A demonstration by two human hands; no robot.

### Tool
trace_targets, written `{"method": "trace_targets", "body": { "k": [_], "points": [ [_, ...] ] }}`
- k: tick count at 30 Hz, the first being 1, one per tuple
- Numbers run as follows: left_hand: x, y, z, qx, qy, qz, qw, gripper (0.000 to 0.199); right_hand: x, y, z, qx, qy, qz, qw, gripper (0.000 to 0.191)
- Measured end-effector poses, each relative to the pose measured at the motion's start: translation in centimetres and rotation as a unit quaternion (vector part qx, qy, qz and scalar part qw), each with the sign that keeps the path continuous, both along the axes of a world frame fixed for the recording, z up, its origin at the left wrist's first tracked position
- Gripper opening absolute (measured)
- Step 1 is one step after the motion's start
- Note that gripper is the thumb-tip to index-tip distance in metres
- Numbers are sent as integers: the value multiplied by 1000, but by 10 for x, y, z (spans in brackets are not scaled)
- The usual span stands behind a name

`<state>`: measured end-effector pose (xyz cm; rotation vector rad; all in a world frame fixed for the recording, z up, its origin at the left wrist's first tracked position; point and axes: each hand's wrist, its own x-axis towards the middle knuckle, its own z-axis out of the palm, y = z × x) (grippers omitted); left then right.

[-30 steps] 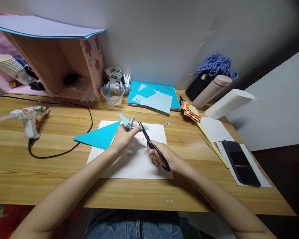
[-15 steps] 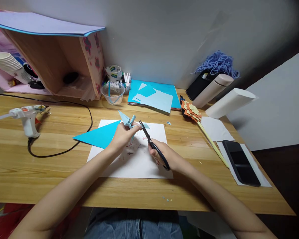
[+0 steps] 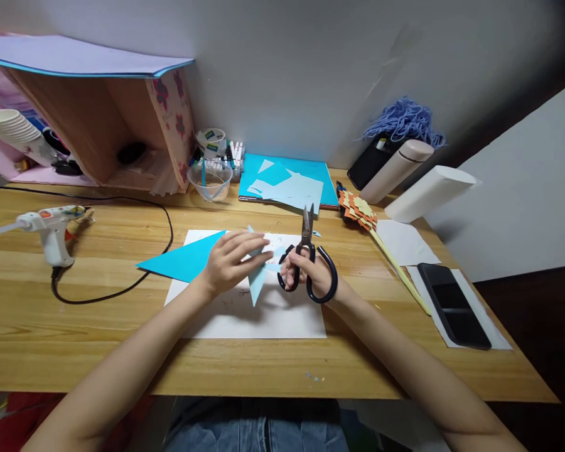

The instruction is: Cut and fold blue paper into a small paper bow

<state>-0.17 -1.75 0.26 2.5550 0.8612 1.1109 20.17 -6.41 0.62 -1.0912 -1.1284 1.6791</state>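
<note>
My left hand [image 3: 233,260] is over the white sheet, back of the hand up. Its fingers are stretched out to the right across a folded light blue paper piece [image 3: 257,285], partly covering it. Pointed ends of that piece stick out above and below the fingers. A narrow strip of it reaches toward my right hand [image 3: 308,270], whose fingertips are close to its end; whether they pinch it I cannot tell. My right hand is closed around black-handled scissors [image 3: 306,235], blades pointing up and slightly apart. A bright blue paper triangle [image 3: 179,257] lies under my left wrist.
The marked white sheet [image 3: 282,317] lies beneath the hands. Left is a glue gun [image 3: 54,235] with a looping black cord [image 3: 172,229]. A plastic bowl [image 3: 210,182] and blue papers [image 3: 292,191] stand behind. At right are a paper flower [image 3: 356,210] and a phone [image 3: 454,304].
The scissors have turned upright and moved away from the paper piece. My left hand has turned over, its fingers straightened, and the light blue piece has swung to point downward.
</note>
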Motion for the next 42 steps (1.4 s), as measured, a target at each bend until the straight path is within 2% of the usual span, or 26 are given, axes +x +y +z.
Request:
{"method": "trace_targets", "body": {
  "k": [3, 6, 10, 13, 15, 17, 19, 21, 23, 25, 26, 28, 31, 34, 36, 38, 40, 42],
  "points": [
    [4, -4, -2, -19, 101, -52, 993, 19, 2, 1, 0, -6, 11, -53, 999, 35],
    [7, -9, -3, -48, 172, -65, 982, 27, 4, 1, -3, 1, -7, -67, 998, 36],
    [6, -10, -11, -27, 195, -68, 978, 33, 5, 1, -8, 1, -18, -62, 998, 36],
    [6, -8, -19, 55, 150, -32, 987, 36, 4, 2, -6, 10, -11, -87, 996, 38],
    [8, -7, -22, 121, 80, 1, 989, 40, 4, 3, -4, 27, -5, -120, 992, 38],
    [12, -7, -21, 131, -5, 24, 991, 42, 5, 6, -3, 46, 4, -162, 986, 38],
    [18, -10, -18, 43, -88, 46, 994, 40, 5, 9, -4, 63, 19, -203, 977, 38],
    [24, -13, -13, -128, -165, 61, 976, 34, 6, 11, -6, 76, 29, -231, 970, 37],
    [31, -16, -9, -317, -213, 31, 924, 34, 6, 12, -10, 83, 28, -243, 966, 37],
    [36, -18, -6, -446, -233, 4, 864, 40, 5, 11, -13, 81, 19, -242, 967, 36],
    [39, -19, -5, -484, -234, -4, 843, 39, 5, 10, -14, 76, 16, -236, 969, 36],
    [43, -21, -5, -524, -228, -7, 821, 35, 3, 8, -17, 64, 12, -219, 973, 36],
    [45, -22, -5, -541, -230, 7, 809, 32, 2, 8, -21, 59, 7, -197, 979, 36],
    [41, -20, 0, -540, -223, 46, 810, 32, 5, 11, -21, 59, -9, -151, 987, 37],
    [36, -16, 5, -535, -209, 78, 815, 31, 10, 13, -17, 29, -21, -91, 995, 46],
    [29, -11, 12, -527, -209, 95, 818, 29, 19, 12, -8, -11, -41, -1, 999, 61],
    [23, -5, 17, -525, -224, 115, 813, 27, 28, 7, 4, 17, -91, 97, 991, 66],
    [19, -2, 21, -525, -256, 132, 801, 26, 37, 1, 17, 48, -157, 186, 969, 66]
  ]
}}
